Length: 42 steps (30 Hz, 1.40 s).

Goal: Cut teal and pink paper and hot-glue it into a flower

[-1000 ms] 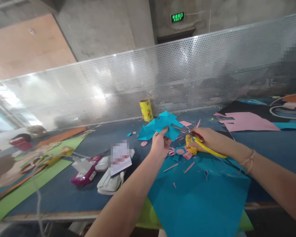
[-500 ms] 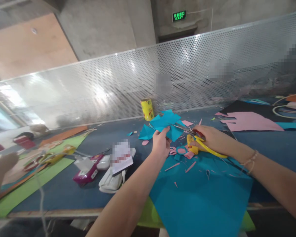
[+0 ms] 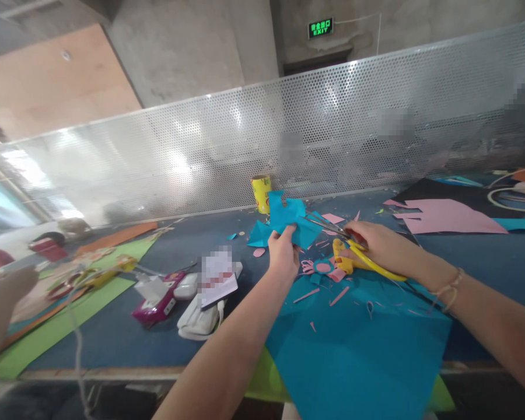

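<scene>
A cut blue sheet [image 3: 289, 216] is pinched between the thumb and fingers of my left hand [image 3: 284, 248], above the table. My right hand [image 3: 374, 245] is closed round the handles of a pair of scissors [image 3: 330, 226], whose blades point left and meet the right side of the blue sheet. Under my right hand lies a yellow glue gun [image 3: 345, 261], partly hidden. Beside it rests a pink and blue paper flower [image 3: 322, 266]. Below both hands a large blue sheet [image 3: 359, 350] is spread, with thin pink scraps on it.
A yellow can [image 3: 261, 194] stands near the perforated metal screen [image 3: 192, 151]. Left are a purple tissue pack [image 3: 160, 300], white cases and green sheets [image 3: 91, 303]. Pink sheet [image 3: 450, 216] lies right. Another person's hand [image 3: 15, 291] is at the far left.
My left hand has turned the cut blue sheet, so a notched corner now points up. The scissors remain at its right side, and a narrow flap now shows by the blades.
</scene>
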### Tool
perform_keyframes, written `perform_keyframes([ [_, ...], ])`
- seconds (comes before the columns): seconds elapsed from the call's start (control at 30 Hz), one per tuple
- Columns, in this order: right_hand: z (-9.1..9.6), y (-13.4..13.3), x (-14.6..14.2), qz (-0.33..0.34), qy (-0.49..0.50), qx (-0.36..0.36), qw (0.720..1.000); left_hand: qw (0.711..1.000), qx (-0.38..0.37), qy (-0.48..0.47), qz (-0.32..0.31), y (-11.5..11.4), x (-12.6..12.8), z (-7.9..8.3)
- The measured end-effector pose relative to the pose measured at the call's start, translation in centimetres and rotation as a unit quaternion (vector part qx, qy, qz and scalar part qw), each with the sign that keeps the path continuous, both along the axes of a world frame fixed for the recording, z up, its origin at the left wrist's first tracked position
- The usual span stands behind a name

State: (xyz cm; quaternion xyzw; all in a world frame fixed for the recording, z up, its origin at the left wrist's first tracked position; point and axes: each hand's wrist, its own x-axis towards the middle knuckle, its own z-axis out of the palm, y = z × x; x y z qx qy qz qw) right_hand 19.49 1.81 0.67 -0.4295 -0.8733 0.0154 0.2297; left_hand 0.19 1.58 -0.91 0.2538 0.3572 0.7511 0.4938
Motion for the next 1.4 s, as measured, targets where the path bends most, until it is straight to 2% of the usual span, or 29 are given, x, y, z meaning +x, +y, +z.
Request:
perform_keyframes([
  [0.23, 0.0, 0.3, 0.2, -0.013, -0.009, 0.001, 1.000, 0.999, 0.030, 0.002, -0.029, 0.4, -0.1, -0.3],
  [0.5, -0.3, 0.2, -0.1, -0.005, -0.024, 0.001, 1.000, 0.995, 0.069, 0.050, -0.059, 0.2, 0.2, -0.6],
  [0.73, -0.7, -0.2, -0.4, -0.014, -0.028, 0.017, 0.999, 0.994, 0.044, 0.054, -0.079, 0.0, 0.6, -0.5],
  [0.9, -0.6, -0.2, -0.6, -0.013, -0.032, 0.014, 0.999, 0.992, 0.056, 0.044, -0.100, 0.2, 0.6, -0.7],
  [1.17, -0.2, -0.5, -0.8, -0.028, -0.014, -0.013, 0.999, 0.992, 0.057, 0.038, -0.106, 0.3, 0.7, -0.9],
  [1.4, 0.0, -0.6, -0.7, -0.046, -0.017, 0.000, 0.999, 0.993, 0.052, 0.046, -0.100, 0.2, 0.7, -0.8],
])
